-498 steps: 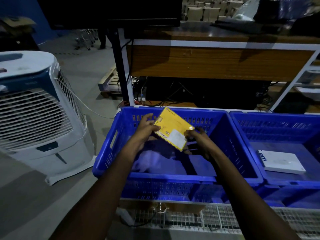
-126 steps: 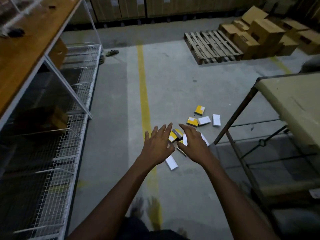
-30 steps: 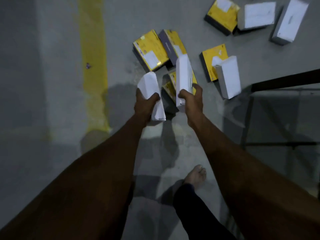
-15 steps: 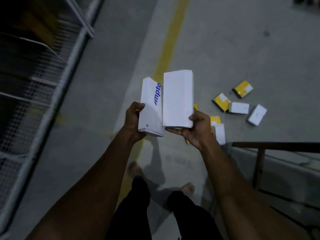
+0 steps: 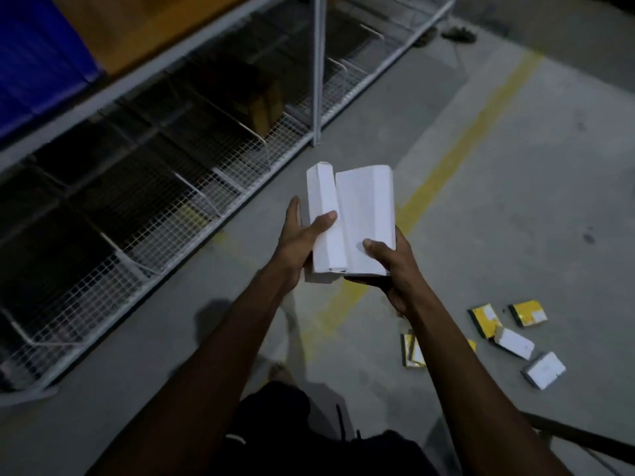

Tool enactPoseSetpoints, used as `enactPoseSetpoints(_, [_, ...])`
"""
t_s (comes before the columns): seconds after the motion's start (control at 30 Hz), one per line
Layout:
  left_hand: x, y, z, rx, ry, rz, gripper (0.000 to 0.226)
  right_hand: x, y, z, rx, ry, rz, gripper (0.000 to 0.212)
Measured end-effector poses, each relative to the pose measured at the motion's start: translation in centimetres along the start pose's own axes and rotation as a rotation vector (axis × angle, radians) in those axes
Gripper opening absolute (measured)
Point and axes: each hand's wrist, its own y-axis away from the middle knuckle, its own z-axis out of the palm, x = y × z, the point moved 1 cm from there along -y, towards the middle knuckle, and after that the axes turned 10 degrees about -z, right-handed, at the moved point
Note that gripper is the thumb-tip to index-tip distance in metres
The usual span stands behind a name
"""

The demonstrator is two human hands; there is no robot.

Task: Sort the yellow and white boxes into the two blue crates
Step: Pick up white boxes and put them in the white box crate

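Now we had risen from the loose boxes [image 5: 527,313]; right grip [image 5: 393,266] clasped the wide white box [image 5: 366,211], left grip [image 5: 295,242] the narrow white box [image 5: 323,201] beside it, both crate-bound.

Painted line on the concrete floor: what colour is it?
The painted floor line is yellow; head view.
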Motion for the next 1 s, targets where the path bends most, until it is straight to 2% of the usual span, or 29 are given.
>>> enactPoseSetpoints(0.07, [2.0,-0.1,-2.7,0.05,0.007,0.048,0.094,-0.6,-1.3,3.2,-0.018,0.055,0.002,0.061])
enactPoseSetpoints(0.17, [5.2,-0.1,-6.7,0.097,0.021,0.153,0.061,-1.6,-3.4,7.5,-0.095,0.123,-0.003,0.061])
enactPoseSetpoints(0.3, [8.6,0.9,-11.7,0.208,0.07,0.172,0.059,-3.3,-6.2,12.6,-0.229,0.201,-0.02,0.059])
enactPoseSetpoints(0.4, [10.5,1.9,-14.8,0.309,0.304,0.151,0.034,-4.6,-8.5,16.2,-0.341,0.275,-0.056,0.054])
enactPoseSetpoints(0.57, [13.9,3.8,-18.9,0.463,0.605,0.199,0.036,-6.6,-12.7,21.8,-0.558,0.268,-0.066,0.061])
enactPoseSetpoints(0.67, [15.7,5.6,-20.8,0.578,0.777,0.26,0.041,-8.1,-14.8,25.3,-0.723,0.264,-0.089,0.049])
enactPoseSetpoints(0.73, [16.6,6.9,-21.7,0.696,0.866,0.313,0.045,-9.1,-15.9,27.5,-0.793,0.26,-0.105,0.051])
enactPoseSetpoints(0.83, [17.7,9.2,-23.2,0.865,0.929,0.445,0.033,-10.2,-17.1,30.8,-0.876,0.259,-0.108,0.053])
enactPoseSetpoints(0.87, [17.7,9.9,-23.7,0.918,0.933,0.492,0.037,-10.3,-17.4,31.8,-0.911,0.261,-0.106,0.05])
enactPoseSetpoints(0.93, [17.2,11.6,-25.0,1.0,0.944,0.556,0.061,-10.6,-17.6,33.7,-0.984,0.266,-0.1,0.039])
enactPoseSetpoints(1.0, [16.3,13.2,-25.9,1.013,0.994,0.593,0.067,-10.7,-17.4,35.4,-1.036,0.267,-0.098,0.043])
